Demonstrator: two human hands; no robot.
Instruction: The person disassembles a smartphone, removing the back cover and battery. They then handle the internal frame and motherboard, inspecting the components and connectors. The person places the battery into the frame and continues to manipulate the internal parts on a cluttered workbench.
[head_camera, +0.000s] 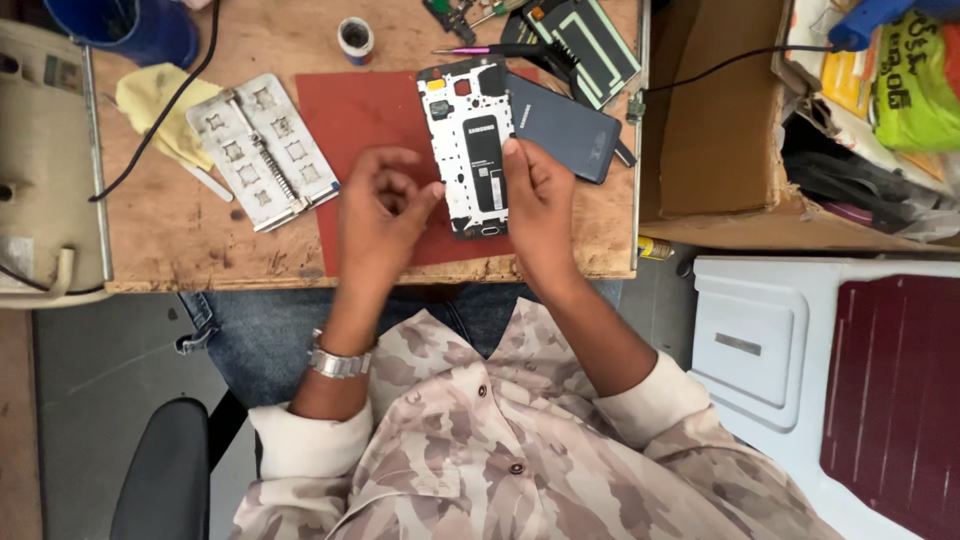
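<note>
An opened phone (466, 110) with its back off lies on a red mat (365, 120) on the wooden bench (180, 235); its white inner frame and black battery show. My right hand (540, 200) grips the phone's right edge, fingertips on the battery. My left hand (385, 205), with a metal watch at the wrist, is curled, and its fingertips press the phone's left edge. A dark blue back cover (570, 128) lies just right of the phone, partly under it.
A metal holding plate (262, 150) and a yellow cloth (150, 100) lie left of the mat. A blue cup (130, 25), small tape roll (355, 38), pink tweezers (480, 50) and a black frame (585, 40) sit at the back. A cardboard box (720, 110) stands to the right.
</note>
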